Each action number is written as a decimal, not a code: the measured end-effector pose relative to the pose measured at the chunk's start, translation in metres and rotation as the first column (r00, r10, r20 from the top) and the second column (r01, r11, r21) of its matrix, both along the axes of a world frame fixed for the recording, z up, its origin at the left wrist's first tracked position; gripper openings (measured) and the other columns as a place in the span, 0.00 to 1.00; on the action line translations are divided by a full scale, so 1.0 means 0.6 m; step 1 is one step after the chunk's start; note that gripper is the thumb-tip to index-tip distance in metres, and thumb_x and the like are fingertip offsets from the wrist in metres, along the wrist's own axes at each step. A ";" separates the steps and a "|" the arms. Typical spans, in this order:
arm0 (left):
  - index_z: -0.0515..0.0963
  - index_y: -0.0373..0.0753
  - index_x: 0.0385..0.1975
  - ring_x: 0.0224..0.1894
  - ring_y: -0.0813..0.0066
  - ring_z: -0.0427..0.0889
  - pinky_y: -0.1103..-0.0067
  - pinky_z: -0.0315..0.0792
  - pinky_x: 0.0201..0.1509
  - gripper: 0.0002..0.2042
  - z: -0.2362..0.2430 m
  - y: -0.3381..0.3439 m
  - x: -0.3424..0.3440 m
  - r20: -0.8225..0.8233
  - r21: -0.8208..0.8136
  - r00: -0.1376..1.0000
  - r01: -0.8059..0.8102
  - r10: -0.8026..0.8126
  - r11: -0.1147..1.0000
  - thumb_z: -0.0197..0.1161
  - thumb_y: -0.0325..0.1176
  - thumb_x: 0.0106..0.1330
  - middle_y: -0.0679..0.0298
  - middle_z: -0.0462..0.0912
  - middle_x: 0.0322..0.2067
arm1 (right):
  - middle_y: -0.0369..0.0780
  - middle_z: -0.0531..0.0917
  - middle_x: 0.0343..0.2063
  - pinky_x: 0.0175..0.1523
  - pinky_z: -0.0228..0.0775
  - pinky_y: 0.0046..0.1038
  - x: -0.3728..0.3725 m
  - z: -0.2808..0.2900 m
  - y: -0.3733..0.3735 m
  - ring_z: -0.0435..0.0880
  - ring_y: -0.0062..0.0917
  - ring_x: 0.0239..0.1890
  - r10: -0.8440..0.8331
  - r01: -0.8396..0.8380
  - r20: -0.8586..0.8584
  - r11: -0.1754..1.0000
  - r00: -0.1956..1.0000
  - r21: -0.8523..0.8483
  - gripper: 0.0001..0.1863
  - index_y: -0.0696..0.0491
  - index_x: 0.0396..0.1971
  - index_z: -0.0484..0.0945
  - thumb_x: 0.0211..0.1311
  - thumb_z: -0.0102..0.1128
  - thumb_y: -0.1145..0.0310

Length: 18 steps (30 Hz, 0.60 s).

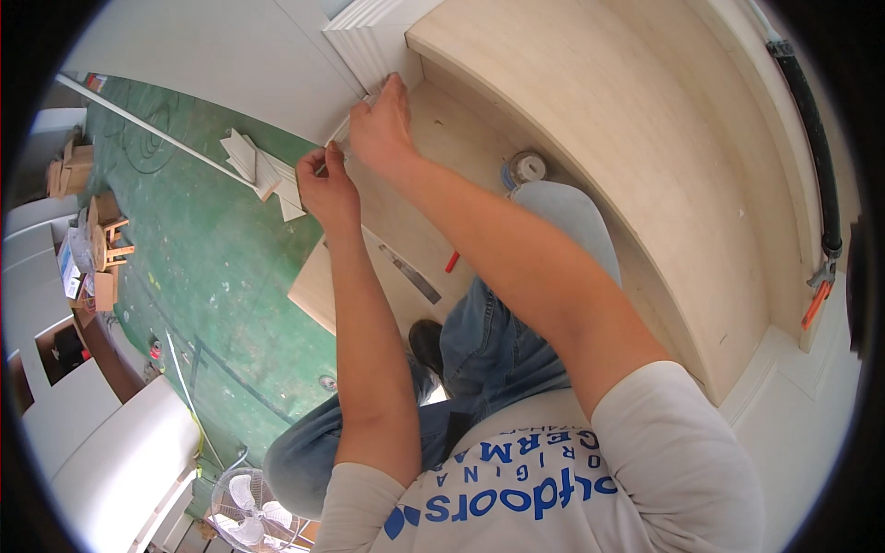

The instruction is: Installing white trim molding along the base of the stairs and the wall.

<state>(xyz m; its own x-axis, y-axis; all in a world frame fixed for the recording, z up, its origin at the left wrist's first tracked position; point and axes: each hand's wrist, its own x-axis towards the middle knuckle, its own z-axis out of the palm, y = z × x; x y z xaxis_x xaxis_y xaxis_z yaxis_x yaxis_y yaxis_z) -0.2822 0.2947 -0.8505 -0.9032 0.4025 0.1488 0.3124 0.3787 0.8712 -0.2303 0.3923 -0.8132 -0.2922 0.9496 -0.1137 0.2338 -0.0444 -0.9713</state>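
Observation:
My left hand (329, 191) is closed, fingertips pinched on a thin white strip (344, 132) along the bottom edge of a grey-white panel (267, 69). Just beyond it my right hand (381, 129) reaches into the corner beside a grooved white moulding (358, 41). Its fingers are bent and close together, and what lies under them is hidden. Both hands are over a pale wooden board (461, 124). On that board, nearer to me, lie a flat metal strip (410, 274) and a short red stick (452, 262). A small round container (527, 168) stands by my knee.
A curved pale wooden step (636, 138) rises on the right. White moulding offcuts (253, 164) and a long white strip (157, 129) are at left, over the green floor (212, 295). Farther off are a wooden stool (111, 235) and a fan (249, 511). A black tube (811, 138) is at far right.

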 end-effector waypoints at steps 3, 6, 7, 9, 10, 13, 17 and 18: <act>0.80 0.33 0.38 0.37 0.65 0.86 0.71 0.77 0.43 0.15 0.003 0.005 -0.004 0.006 -0.005 1.000 -0.002 0.002 1.000 0.68 0.42 0.71 0.56 0.87 0.35 | 0.65 0.51 0.72 0.79 0.48 0.48 0.003 0.012 0.006 0.54 0.59 0.74 0.017 -0.021 0.043 0.994 0.999 0.111 0.41 0.72 0.72 0.44 0.65 0.52 0.74; 0.80 0.33 0.38 0.36 0.67 0.85 0.72 0.77 0.42 0.15 0.009 0.007 -0.001 -0.010 -0.022 0.999 -0.034 0.034 0.999 0.68 0.43 0.71 0.57 0.87 0.35 | 0.65 0.47 0.74 0.79 0.46 0.49 0.006 0.023 0.003 0.50 0.60 0.75 0.020 -0.031 0.078 0.988 0.997 0.149 0.41 0.72 0.73 0.42 0.67 0.50 0.74; 0.80 0.33 0.38 0.36 0.67 0.85 0.72 0.77 0.42 0.15 0.014 0.010 -0.001 -0.012 -0.022 0.999 -0.034 0.034 0.999 0.68 0.43 0.71 0.57 0.87 0.35 | 0.66 0.45 0.74 0.79 0.45 0.49 0.007 0.028 -0.001 0.50 0.61 0.75 0.027 -0.044 0.083 0.978 0.996 0.204 0.41 0.71 0.74 0.41 0.67 0.50 0.74; 0.80 0.33 0.38 0.35 0.69 0.85 0.73 0.78 0.42 0.16 0.019 0.008 -0.003 0.006 0.021 0.998 -0.060 0.060 0.998 0.69 0.43 0.71 0.59 0.86 0.34 | 0.66 0.43 0.74 0.79 0.45 0.50 0.010 0.043 -0.018 0.49 0.62 0.75 0.035 -0.057 0.089 0.966 0.995 0.253 0.41 0.70 0.74 0.40 0.68 0.49 0.74; 0.80 0.33 0.38 0.35 0.69 0.85 0.73 0.78 0.42 0.16 0.023 0.007 -0.004 0.005 0.019 0.998 -0.061 0.061 0.998 0.69 0.43 0.71 0.59 0.86 0.34 | 0.67 0.42 0.74 0.79 0.45 0.50 0.011 0.051 -0.024 0.48 0.63 0.75 0.056 -0.072 0.071 0.965 0.996 0.251 0.41 0.70 0.74 0.39 0.68 0.49 0.74; 0.79 0.33 0.39 0.35 0.71 0.84 0.75 0.78 0.42 0.16 0.024 0.004 -0.009 0.008 0.040 0.999 -0.037 0.037 0.999 0.70 0.42 0.71 0.60 0.86 0.35 | 0.68 0.41 0.74 0.79 0.44 0.51 0.014 0.060 -0.029 0.47 0.65 0.75 0.078 -0.093 0.069 0.961 0.995 0.261 0.41 0.69 0.75 0.38 0.69 0.48 0.73; 0.79 0.33 0.41 0.36 0.72 0.85 0.75 0.79 0.43 0.16 0.016 0.006 -0.010 0.032 0.068 0.999 -0.034 0.032 0.997 0.70 0.41 0.70 0.59 0.86 0.35 | 0.69 0.42 0.74 0.79 0.42 0.53 0.010 0.054 -0.026 0.44 0.66 0.76 0.086 -0.114 0.107 0.950 0.991 0.292 0.44 0.67 0.76 0.36 0.70 0.50 0.70; 0.78 0.33 0.41 0.36 0.71 0.85 0.75 0.79 0.43 0.16 0.014 0.007 -0.009 0.025 0.075 0.999 -0.034 0.032 0.997 0.70 0.41 0.70 0.59 0.86 0.35 | 0.69 0.42 0.74 0.79 0.42 0.53 0.009 0.051 -0.025 0.44 0.66 0.76 0.085 -0.114 0.108 0.950 0.990 0.291 0.44 0.67 0.76 0.36 0.70 0.50 0.70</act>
<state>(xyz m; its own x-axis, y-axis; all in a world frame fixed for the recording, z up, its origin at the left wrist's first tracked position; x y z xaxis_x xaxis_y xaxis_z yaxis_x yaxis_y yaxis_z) -0.2878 0.2988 -0.8419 -0.9195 0.3609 0.1559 0.2796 0.3214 0.9047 -0.2251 0.3773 -0.7826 -0.3884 0.9114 0.1363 0.3122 0.2693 -0.9110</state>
